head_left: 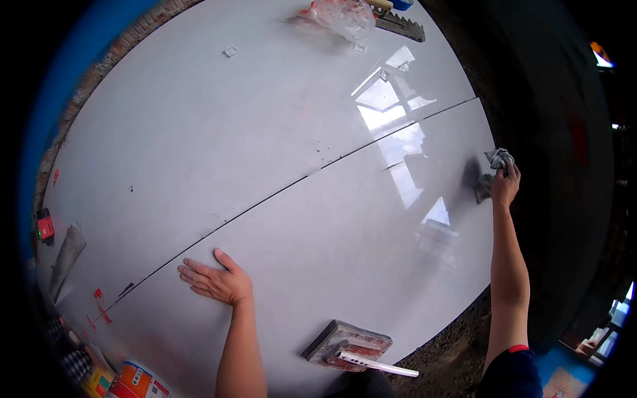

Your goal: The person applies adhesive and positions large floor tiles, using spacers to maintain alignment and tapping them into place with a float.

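Two large glossy pale-grey tiles, a far tile (199,126) and a near tile (318,245), meet along a thin dark joint running diagonally. My left hand (219,280) lies flat on the near tile just below the joint, fingers stretched out, holding nothing. At the right end of that tile, my right hand (505,184) is closed around a crumpled grey cloth (499,158) by the tile's edge. The cloth's dark reflection shows on the shiny surface beside it.
A rectangular block-like tool (345,341) with a white handle rests at the near edge. Far off lie a clear plastic bag (345,16) and a toothed metal blade (401,26). At left are a small red device (45,226), a greyish strip (68,262) and an orange-and-white container (133,381).
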The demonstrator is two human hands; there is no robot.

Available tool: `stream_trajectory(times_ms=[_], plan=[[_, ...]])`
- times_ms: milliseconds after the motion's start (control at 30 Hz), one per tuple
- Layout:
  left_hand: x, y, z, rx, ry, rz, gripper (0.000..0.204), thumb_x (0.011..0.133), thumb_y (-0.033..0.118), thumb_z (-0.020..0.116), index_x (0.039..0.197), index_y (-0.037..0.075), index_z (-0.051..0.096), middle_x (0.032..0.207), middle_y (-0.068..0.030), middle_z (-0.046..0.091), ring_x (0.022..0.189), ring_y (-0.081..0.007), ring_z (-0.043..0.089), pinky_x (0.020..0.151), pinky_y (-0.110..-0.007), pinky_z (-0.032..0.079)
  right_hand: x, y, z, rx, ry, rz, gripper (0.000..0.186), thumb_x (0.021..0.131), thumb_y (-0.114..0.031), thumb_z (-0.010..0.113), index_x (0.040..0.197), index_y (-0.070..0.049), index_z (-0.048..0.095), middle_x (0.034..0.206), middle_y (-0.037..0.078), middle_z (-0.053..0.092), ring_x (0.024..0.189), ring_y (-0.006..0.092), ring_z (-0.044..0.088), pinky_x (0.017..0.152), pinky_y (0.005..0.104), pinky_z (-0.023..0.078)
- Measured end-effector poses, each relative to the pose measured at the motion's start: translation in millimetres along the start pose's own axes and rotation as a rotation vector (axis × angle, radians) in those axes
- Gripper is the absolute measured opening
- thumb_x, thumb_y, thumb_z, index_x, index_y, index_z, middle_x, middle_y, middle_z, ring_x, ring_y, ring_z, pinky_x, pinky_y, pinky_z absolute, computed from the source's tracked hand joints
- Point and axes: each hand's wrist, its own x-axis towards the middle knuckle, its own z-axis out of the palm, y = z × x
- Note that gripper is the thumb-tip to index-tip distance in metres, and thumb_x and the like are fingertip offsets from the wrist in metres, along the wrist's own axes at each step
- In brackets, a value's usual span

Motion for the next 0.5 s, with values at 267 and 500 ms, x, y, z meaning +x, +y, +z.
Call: stream_trajectory(times_ms=[267, 500], plan=[[5.8, 7.9, -11.3, -0.023, -0.089, -0.009, 0.080, 0.100, 0.052, 0.042, 0.156, 0.000, 0.018, 0.161, -0.0283, 0.013, 0.150, -0.0446, 0.012, 0.117, -0.060, 0.016, -199.2, -189.7, -10.0, 0.324, -0.554, -0.848, 0.051, 0.076, -0.001, 0.067, 0.126, -0.011, 0.067, 0.138, 0.019, 0.050, 0.123, 0.0397, 0.049, 0.106, 0.0474, 0.041], [4.4, 3.0, -10.8, -0.023, -0.116, 0.007, 0.080, 0.101, 0.053, 0.039, 0.157, 0.001, 0.017, 0.162, -0.0280, 0.012, 0.151, -0.0435, 0.012, 0.118, -0.060, 0.014, -107.2, -82.2, 33.0, -0.037, -0.302, -0.030, 0.044, 0.089, -0.006, 0.060, 0.133, -0.008, 0.062, 0.131, 0.025, 0.050, 0.124, 0.0413, 0.049, 0.107, 0.0460, 0.040]])
